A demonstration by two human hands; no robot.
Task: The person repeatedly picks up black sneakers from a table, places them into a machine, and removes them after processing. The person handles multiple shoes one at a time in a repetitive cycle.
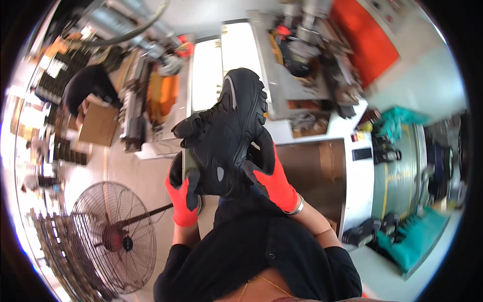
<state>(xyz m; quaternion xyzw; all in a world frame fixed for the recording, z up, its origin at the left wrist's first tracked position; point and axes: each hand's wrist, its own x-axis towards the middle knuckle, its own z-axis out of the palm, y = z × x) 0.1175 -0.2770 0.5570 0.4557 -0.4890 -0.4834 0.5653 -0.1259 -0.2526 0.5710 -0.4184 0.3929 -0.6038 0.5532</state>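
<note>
A black shoe [229, 136] with a chunky tread and grey accents is held up in front of my chest, between both hands. My left hand [185, 189], in a red glove with a dark palm, is closed round its lower left side beside a greenish-grey strip I cannot make out. On the right side, my right hand [271, 176], gloved the same way, grips the shoe with its thumb across the side and its fingers partly hidden behind.
A standing fan [113, 236] is at the lower left. Machines [156, 95] flank bright white panels [206, 75] ahead. On the right are a phone [362, 154], black shoes [363, 232] and a teal cloth [415, 239]. A co-worker [90, 88] bends over a cardboard box [99, 124] at the far left.
</note>
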